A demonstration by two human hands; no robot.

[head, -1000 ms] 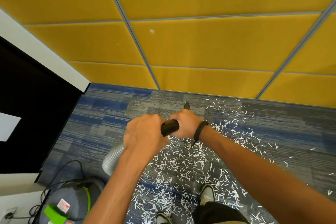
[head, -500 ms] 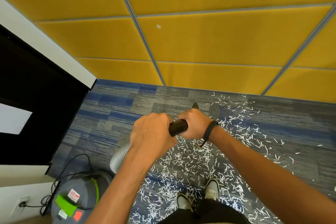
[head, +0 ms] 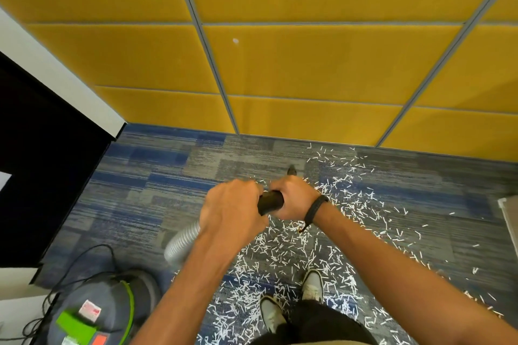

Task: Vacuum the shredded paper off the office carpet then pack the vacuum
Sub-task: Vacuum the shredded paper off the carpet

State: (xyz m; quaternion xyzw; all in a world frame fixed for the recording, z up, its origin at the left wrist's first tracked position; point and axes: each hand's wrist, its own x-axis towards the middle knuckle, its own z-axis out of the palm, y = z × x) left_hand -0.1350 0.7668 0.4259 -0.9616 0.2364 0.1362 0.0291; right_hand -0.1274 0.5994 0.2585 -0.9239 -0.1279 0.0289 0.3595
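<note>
Both hands close in a full grip round the black wand handle (head: 270,202) at the centre of the frame: the left hand (head: 232,211) wraps the nearer end, where the ribbed grey hose (head: 182,244) joins, and the right hand (head: 294,199) wraps the farther end, knuckles up, a dark band (head: 315,209) on its wrist. The wand's dark tip (head: 291,169) shows just beyond the right hand, low against the carpet (head: 157,176). The hose runs down and left toward the grey vacuum canister (head: 103,314) in the lower left corner, which has a green trim and black cords (head: 70,274) looping beside it. Shredded paper (head: 344,204) lies scattered over the carpet from the centre to the right and down around the person's two shoes (head: 312,286). Yellow wall panels (head: 308,64) fill the upper frame; a dark cabinet (head: 42,162) stands at left.
</note>
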